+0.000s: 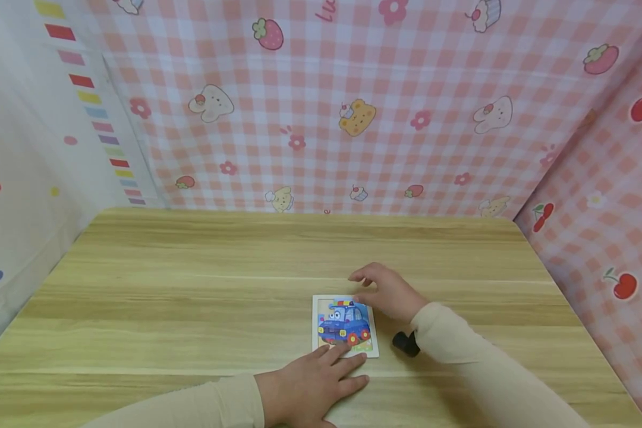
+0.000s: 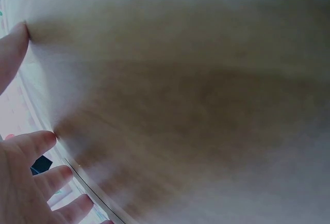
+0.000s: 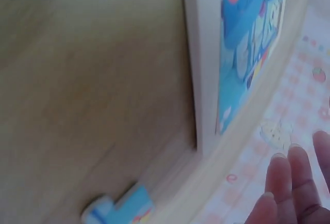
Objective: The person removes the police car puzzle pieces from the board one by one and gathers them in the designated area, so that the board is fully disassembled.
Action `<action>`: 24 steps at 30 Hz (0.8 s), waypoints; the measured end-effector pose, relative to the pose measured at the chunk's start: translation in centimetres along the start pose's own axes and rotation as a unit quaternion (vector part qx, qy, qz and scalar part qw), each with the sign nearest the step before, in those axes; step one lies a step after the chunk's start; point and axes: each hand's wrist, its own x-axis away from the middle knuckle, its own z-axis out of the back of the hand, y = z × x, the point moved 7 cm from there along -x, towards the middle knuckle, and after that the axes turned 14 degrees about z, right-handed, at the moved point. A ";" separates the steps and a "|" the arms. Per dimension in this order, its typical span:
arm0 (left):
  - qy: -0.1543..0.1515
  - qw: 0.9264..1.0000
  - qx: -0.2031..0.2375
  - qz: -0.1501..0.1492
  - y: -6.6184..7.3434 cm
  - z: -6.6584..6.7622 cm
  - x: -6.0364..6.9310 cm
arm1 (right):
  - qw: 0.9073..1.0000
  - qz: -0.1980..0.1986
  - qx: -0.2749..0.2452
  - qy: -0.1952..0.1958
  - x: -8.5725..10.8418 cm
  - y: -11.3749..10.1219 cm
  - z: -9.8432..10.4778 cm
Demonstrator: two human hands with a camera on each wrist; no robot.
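Spread left hand [image 1: 312, 383] touches a blue-car puzzle [image 1: 342, 326] (white-framed, part-filled). Right hand [image 1: 393, 292], thumb and fingers apart, hovers by its far corner.

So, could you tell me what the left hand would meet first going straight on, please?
Probably the puzzle, whose near edge the left hand overlaps in the head view; contact is unclear.
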 end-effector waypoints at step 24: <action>0.062 0.997 -0.043 -0.008 0.1 0.2 0.2 | 0.987 0.007 0.123 -0.105 -1.5 -1.4 -3.4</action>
